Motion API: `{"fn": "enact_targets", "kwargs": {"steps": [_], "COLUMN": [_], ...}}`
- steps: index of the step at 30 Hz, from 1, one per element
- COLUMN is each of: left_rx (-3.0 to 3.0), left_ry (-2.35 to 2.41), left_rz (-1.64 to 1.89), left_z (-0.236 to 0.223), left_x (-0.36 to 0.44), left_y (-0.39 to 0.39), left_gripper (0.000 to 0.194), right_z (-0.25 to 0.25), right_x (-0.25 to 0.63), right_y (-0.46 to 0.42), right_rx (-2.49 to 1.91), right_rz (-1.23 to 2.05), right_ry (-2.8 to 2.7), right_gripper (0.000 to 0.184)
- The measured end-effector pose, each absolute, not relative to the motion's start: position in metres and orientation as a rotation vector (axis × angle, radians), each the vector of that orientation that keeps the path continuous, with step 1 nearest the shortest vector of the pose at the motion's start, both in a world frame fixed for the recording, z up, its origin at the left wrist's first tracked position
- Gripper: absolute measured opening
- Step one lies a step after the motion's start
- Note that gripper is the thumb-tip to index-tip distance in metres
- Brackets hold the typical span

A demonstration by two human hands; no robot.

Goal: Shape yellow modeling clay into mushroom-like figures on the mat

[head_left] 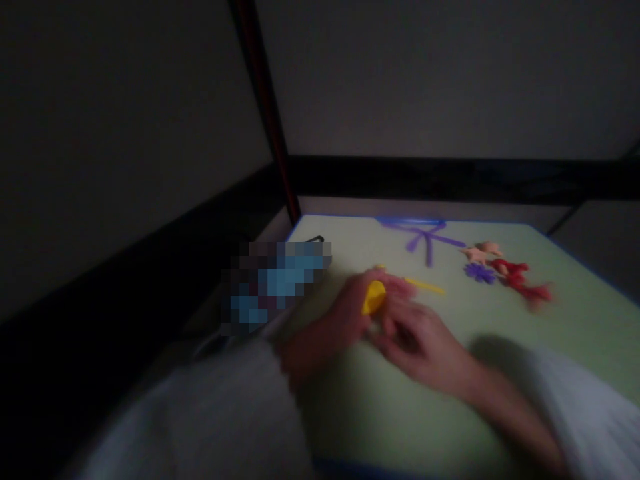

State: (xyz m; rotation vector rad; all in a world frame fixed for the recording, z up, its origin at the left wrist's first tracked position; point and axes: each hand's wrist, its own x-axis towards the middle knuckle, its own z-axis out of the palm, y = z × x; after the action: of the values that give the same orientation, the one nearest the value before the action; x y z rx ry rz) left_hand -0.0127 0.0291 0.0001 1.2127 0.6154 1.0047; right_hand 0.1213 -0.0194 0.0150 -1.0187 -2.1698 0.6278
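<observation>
The picture is dim and blurred. My left hand [330, 327] and my right hand [420, 340] meet over a pale green mat [500, 413] with a blue border. Between their fingers sits a small yellow piece [374, 297], soft-looking like modelling clay; both hands are closed round it. Just beyond the hands a thin yellow strip [425, 287] lies flat on the mat. Both wrists wear light sleeves.
Farther back on the mat lie a purple ribbon-like shape [425, 239], a purple flower [479, 272], a peach star shape [483, 251] and red pieces [520, 280]. A dark red pole [265, 107] rises at the mat's far left corner. A blurred-out patch [275, 283] lies to the left.
</observation>
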Motion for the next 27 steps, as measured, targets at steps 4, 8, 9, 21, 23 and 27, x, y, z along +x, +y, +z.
{"fn": "enact_targets", "kwargs": {"steps": [4, 8, 9, 21, 23, 27], "left_rx": [1.367, 1.487, 1.5, 1.354, 1.329, 1.035], "left_ry": [0.677, 0.712, 0.726, 0.88, 0.885, 0.722], "left_rz": [0.902, 0.856, 0.855, 0.855, 0.846, 0.873], "left_z": [0.0, 0.005, 0.005, -0.003, 0.0, 0.013], "left_x": [-0.01, -0.005, -0.005, 0.007, 0.006, 0.001], "left_y": [0.028, 0.027, 0.026, 0.012, 0.014, 0.023], "left_gripper": [0.025, 0.024, 0.024, 0.036, 0.037, 0.042], "right_z": [0.016, 0.018, 0.019, 0.023, 0.021, 0.019], "right_x": [0.124, 0.121, 0.12, 0.118, 0.118, 0.12], "right_y": [-0.02, -0.019, -0.018, -0.027, -0.026, -0.024], "right_rx": [-1.175, -1.259, -1.256, -1.211, -1.179, -1.157], "right_rz": [0.182, 0.128, 0.128, 0.069, 0.109, 0.342], "right_ry": [-2.489, -2.587, -2.609, -2.695, -2.668, -2.395], "right_gripper": [0.02, 0.027, 0.028, 0.023, 0.022, 0.02]}}
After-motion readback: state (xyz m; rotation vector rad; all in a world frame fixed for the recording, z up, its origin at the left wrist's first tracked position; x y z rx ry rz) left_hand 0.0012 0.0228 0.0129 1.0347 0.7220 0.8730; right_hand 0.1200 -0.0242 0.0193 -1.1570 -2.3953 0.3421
